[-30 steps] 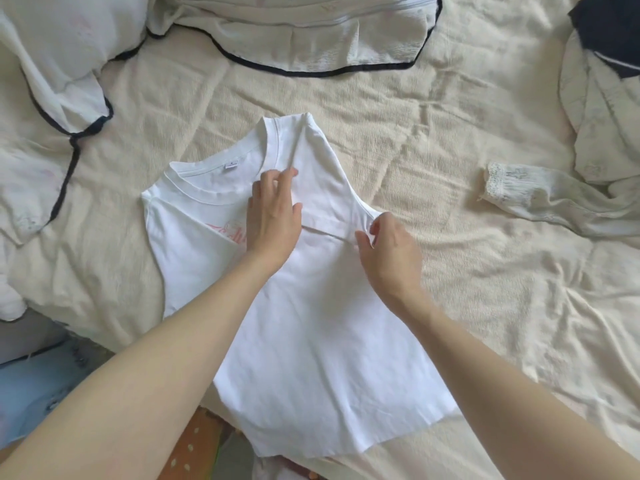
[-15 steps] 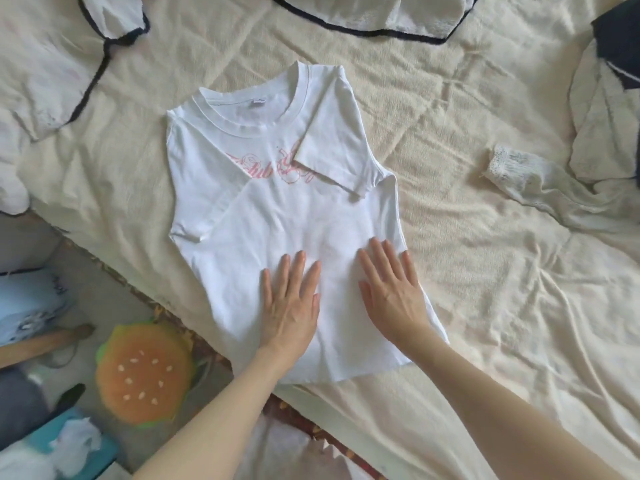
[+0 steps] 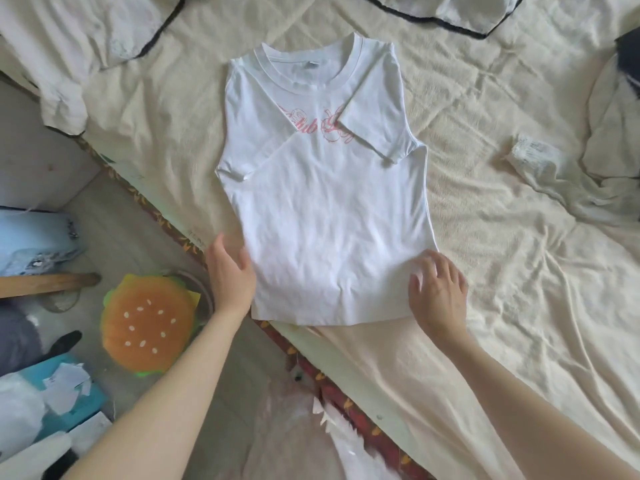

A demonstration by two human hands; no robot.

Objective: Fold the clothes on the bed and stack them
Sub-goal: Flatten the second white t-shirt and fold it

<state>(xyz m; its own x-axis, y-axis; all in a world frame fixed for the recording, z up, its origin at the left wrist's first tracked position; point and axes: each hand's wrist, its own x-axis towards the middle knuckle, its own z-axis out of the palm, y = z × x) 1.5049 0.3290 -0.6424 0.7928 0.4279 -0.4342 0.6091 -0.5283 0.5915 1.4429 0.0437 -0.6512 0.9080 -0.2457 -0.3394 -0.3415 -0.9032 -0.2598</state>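
Observation:
A white T-shirt [image 3: 329,209] with pink lettering lies flat on the cream bed sheet [image 3: 519,271], collar away from me and both sleeves folded inward over the chest. My left hand [image 3: 230,271] is at the shirt's lower left edge, with its fingertips under the fabric. My right hand [image 3: 434,289] rests with loosely spread fingers on the shirt's lower right corner, near the hem. Whether either hand pinches the cloth does not show clearly.
White garments with dark trim [image 3: 114,36] lie at the bed's far left and top [image 3: 450,12]. A crumpled pale garment with a lace cuff [image 3: 533,157] lies at right. Beside the bed stand a burger-shaped cushion [image 3: 149,323] and a blue box [image 3: 69,393].
Both hands slid down from the sleeve fold, pressed the shirt's middle, then spread apart to its lower left edge and lower right corner. The camera pulled back, showing more floor.

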